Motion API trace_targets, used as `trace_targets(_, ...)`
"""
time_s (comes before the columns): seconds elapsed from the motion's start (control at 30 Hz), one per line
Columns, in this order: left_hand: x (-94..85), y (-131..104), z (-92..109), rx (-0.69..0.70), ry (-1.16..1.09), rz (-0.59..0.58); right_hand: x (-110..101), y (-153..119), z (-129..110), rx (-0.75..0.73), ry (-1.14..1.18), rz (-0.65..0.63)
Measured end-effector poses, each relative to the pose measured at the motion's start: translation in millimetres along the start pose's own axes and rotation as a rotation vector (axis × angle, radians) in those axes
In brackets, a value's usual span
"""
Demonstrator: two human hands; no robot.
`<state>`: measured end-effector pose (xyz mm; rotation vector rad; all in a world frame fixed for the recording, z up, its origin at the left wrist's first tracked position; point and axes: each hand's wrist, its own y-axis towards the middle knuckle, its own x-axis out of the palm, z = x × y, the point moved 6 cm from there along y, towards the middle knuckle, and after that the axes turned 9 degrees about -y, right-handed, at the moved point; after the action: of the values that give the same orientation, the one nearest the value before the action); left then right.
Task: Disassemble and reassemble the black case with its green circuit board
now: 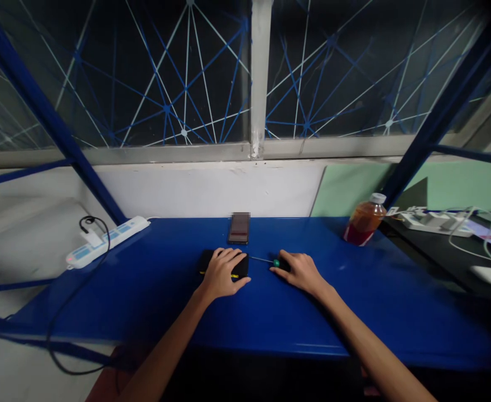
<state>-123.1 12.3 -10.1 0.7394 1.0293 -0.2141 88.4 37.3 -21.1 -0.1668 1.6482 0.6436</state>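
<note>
On the blue tabletop lies a flat black case [204, 262] with yellow marks along its near side. My left hand [222, 273] grips it from above, fingers bent over the top and thumb by the near right corner; the hand covers much of it. A screwdriver [276, 263] with a green-and-black handle is in my right hand [299, 271], the fingers closed round the handle. Its thin metal shaft points left, toward the case's right side. Whether the tip touches the case I cannot tell. Just beyond the case is a phone [239, 229].
A white power strip [122, 234] with a plugged-in black cable [67, 301] lies at the left edge. A bottle of reddish drink [362, 223] stands at the back right. Beyond it, a black surface [433, 251] carries another power strip [433, 222] and white cables. Blue posts flank the table.
</note>
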Motion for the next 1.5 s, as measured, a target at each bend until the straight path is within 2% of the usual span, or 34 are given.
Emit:
trace_targets(0.43, 0.8, 5.7, 2.7, 0.019, -0.019, -0.004, 2.1, 4.2, 16.7, -0.034, 0.063, 0.036)
trace_targets(0.67, 0.1, 3.3, 1.9, 0.012, -0.025, 0.021, 0.4, 24.2, 7.4, -0.091, 0.006, -0.191)
trace_targets(0.83, 3.8, 3.7, -4.2, -0.023, -0.032, 0.008, -1.6, 29.8, 10.8, -0.048, 0.084, -0.169)
trace_targets(1.03, 5.0, 6.0, -5.7, -0.041, -0.045, -0.008, 2.9, 34.0, 25.3, -0.007, 0.191, -0.192)
trace_targets(1.3, 1.8, 5.4, -4.3, -0.036, -0.056, 0.003, 7.4, 19.2, 12.5, -0.022, 0.084, -0.142)
trace_targets(1.5, 3.2, 5.7, -3.0, -0.022, -0.066, 0.005, -2.0, 11.8, 7.7, -0.041, 0.067, -0.066)
